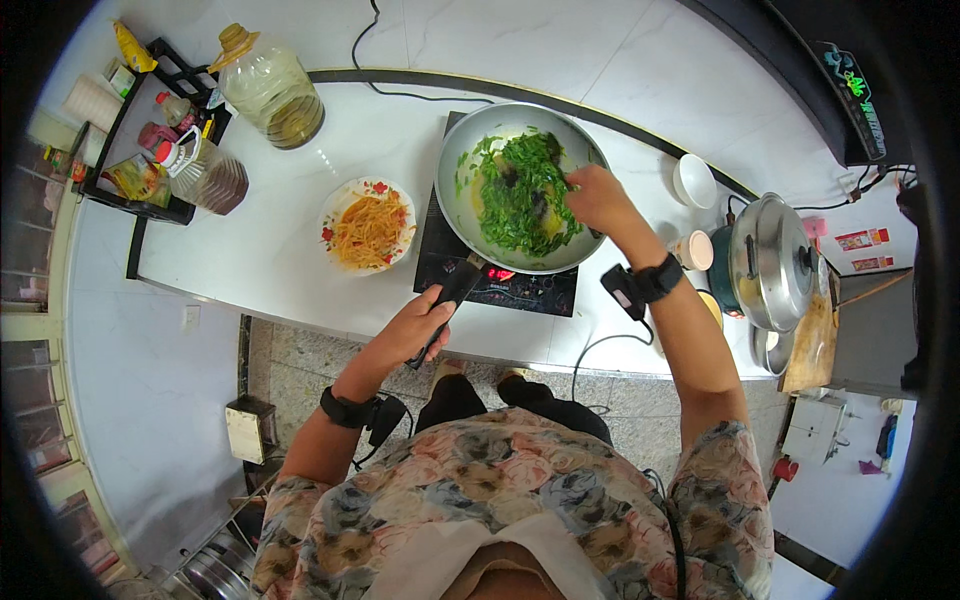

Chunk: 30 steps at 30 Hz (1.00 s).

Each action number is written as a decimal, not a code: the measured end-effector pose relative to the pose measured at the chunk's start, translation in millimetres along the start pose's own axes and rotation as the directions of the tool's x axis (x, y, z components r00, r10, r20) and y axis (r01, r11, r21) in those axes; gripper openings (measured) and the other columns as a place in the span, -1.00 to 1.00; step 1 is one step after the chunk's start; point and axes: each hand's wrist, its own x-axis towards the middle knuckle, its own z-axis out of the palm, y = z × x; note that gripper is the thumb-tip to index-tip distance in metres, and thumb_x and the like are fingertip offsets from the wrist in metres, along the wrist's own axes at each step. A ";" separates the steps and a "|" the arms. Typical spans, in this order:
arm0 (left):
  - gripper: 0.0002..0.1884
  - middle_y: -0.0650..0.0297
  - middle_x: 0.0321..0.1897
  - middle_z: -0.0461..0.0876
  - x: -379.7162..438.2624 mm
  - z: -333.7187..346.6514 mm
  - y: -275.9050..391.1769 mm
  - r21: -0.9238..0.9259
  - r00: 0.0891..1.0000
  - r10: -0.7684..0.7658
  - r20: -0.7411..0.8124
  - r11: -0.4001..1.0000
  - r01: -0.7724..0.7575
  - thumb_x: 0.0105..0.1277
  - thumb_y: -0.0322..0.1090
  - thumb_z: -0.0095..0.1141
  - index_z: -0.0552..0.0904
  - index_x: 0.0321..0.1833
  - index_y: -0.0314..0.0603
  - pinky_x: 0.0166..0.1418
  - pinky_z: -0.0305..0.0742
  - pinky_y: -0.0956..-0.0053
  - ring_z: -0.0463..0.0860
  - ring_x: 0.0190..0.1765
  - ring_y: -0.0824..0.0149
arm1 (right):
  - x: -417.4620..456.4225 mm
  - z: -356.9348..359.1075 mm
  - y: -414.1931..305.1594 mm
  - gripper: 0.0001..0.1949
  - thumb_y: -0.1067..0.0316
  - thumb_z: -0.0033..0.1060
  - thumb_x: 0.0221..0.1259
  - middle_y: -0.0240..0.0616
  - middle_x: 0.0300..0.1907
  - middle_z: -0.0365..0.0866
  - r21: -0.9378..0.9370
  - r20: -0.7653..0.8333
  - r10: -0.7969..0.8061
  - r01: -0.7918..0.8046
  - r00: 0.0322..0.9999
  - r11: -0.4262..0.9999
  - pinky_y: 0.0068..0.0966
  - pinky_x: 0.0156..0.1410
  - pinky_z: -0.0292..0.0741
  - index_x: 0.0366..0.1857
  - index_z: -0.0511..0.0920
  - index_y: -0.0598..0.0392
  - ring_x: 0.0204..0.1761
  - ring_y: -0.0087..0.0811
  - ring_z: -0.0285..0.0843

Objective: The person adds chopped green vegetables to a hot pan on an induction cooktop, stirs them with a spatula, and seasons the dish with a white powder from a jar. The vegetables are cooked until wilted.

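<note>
A deep light-grey wok [456,202] sits on a black induction cooktop [442,274] whose red display is lit. Chopped leafy greens [517,202] fill the wok's middle, with dark patches among them and some yellowish liquid at the edges. My left hand [420,326] is wrapped around the wok's black handle [459,283]. Over the wok's right side, my right hand [602,201] has its fingers curled at the edge of the greens. Dark bits show just above and below that fist; whether it grips a utensil is hidden.
A floral plate [332,259] of shredded orange food stands left of the cooktop. Behind it are a large oil jug [274,97], a jug of dark liquid [210,176] and a black rack [176,211]. Rightward stand a white bowl [694,182], a lidded steel pot [776,259] and a cutting board [810,349].
</note>
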 end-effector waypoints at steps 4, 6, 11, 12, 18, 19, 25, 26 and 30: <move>-0.55 0.32 -0.59 0.49 0.1 -4.0 -0.5 -0.003 0.999 0.009 0.050 1.000 -0.009 0.54 -0.16 -0.06 0.26 0.31 -0.32 -0.62 0.37 0.56 0.43 -0.65 0.49 | 6.5 21.7 -34.1 -0.68 0.36 0.14 -0.04 0.04 -0.24 0.70 0.154 -0.062 0.016 -0.006 0.998 0.988 -0.14 0.06 0.58 -0.16 0.71 0.13 -0.14 0.06 0.66; -0.56 0.32 -0.59 0.48 1.7 -4.5 -3.4 -0.008 0.999 0.010 0.044 1.000 -0.009 0.54 -0.16 -0.06 0.27 0.29 -0.31 -0.62 0.37 0.55 0.43 -0.65 0.49 | -5.2 15.6 -46.8 -0.64 0.39 0.15 -0.04 0.02 -0.22 0.70 0.104 0.040 -0.091 0.087 0.995 0.991 -0.15 0.06 0.58 -0.08 0.71 0.05 -0.13 0.04 0.67; -0.68 0.31 -0.61 0.48 0.4 1.0 3.4 -0.007 1.000 0.010 0.016 1.000 -0.010 0.54 -0.16 -0.07 0.33 0.13 -0.26 -0.63 0.36 0.55 0.42 -0.68 0.48 | -49.3 -11.2 -39.3 -0.55 0.44 0.11 -0.05 -0.01 -0.28 0.70 -0.114 0.353 -0.255 0.312 0.900 0.943 -0.14 -0.03 0.58 0.03 0.70 -0.09 -0.17 -0.01 0.67; -0.69 0.31 -0.61 0.48 -1.2 1.0 4.2 -0.007 1.000 0.011 0.014 1.000 -0.011 0.54 -0.16 -0.07 0.33 0.11 -0.25 -0.63 0.35 0.55 0.42 -0.68 0.48 | -58.6 -28.4 -42.1 -0.54 0.46 0.10 -0.06 -0.01 -0.29 0.70 -0.162 0.413 -0.231 0.321 0.881 0.933 -0.14 -0.04 0.58 0.02 0.70 -0.09 -0.18 -0.02 0.68; -0.75 0.33 -0.61 0.50 -1.5 -1.3 -3.2 0.015 0.999 0.030 0.013 0.999 -0.030 0.56 -0.15 -0.13 0.39 0.07 -0.16 -0.62 0.33 0.60 0.41 -0.69 0.52 | -96.9 -74.6 -47.0 -0.57 0.47 0.14 -0.09 -0.05 -0.31 0.71 -0.239 0.519 -0.214 0.381 0.828 0.893 -0.14 -0.03 0.57 -0.05 0.72 -0.08 -0.20 -0.02 0.67; -0.76 0.33 -0.61 0.50 0.0 -1.2 -2.3 0.021 0.999 0.027 0.018 0.999 -0.028 0.56 -0.15 -0.13 0.39 0.06 -0.15 -0.62 0.33 0.60 0.41 -0.69 0.52 | -98.4 -71.2 -40.6 -0.59 0.47 0.15 -0.08 -0.05 -0.31 0.71 -0.188 0.517 -0.240 0.383 0.822 0.904 -0.14 -0.02 0.57 -0.06 0.73 -0.07 -0.20 -0.01 0.67; -0.79 0.34 -0.59 0.50 -1.7 0.7 2.7 -0.004 1.000 -0.003 0.015 1.000 0.003 0.55 -0.16 -0.11 0.38 0.02 -0.12 -0.61 0.35 0.60 0.42 -0.68 0.52 | -49.7 -24.9 -23.9 -0.64 0.43 0.14 -0.02 -0.06 -0.32 0.71 -0.324 0.163 -0.086 0.135 0.983 0.936 -0.15 -0.13 0.60 -0.09 0.73 -0.08 -0.21 -0.02 0.69; -0.79 0.34 -0.59 0.50 -1.9 -0.7 3.4 -0.007 1.000 -0.003 0.025 1.000 0.003 0.55 -0.15 -0.11 0.38 0.02 -0.12 -0.60 0.35 0.60 0.42 -0.67 0.52 | -40.8 -19.9 -22.1 -0.62 0.41 0.12 0.00 -0.05 -0.32 0.70 -0.329 0.089 -0.072 0.098 0.993 0.939 -0.14 -0.14 0.60 -0.04 0.72 -0.11 -0.23 -0.01 0.68; -0.77 0.34 -0.58 0.50 -1.2 -0.8 3.1 -0.015 0.999 0.002 0.033 1.000 -0.002 0.55 -0.15 -0.10 0.38 0.05 -0.13 -0.60 0.36 0.60 0.43 -0.66 0.52 | -19.3 -3.9 -20.3 -0.74 0.47 0.16 -0.01 -0.06 -0.35 0.71 -0.350 0.054 -0.093 0.106 0.994 0.931 -0.17 -0.14 0.62 -0.22 0.74 -0.01 -0.21 -0.03 0.70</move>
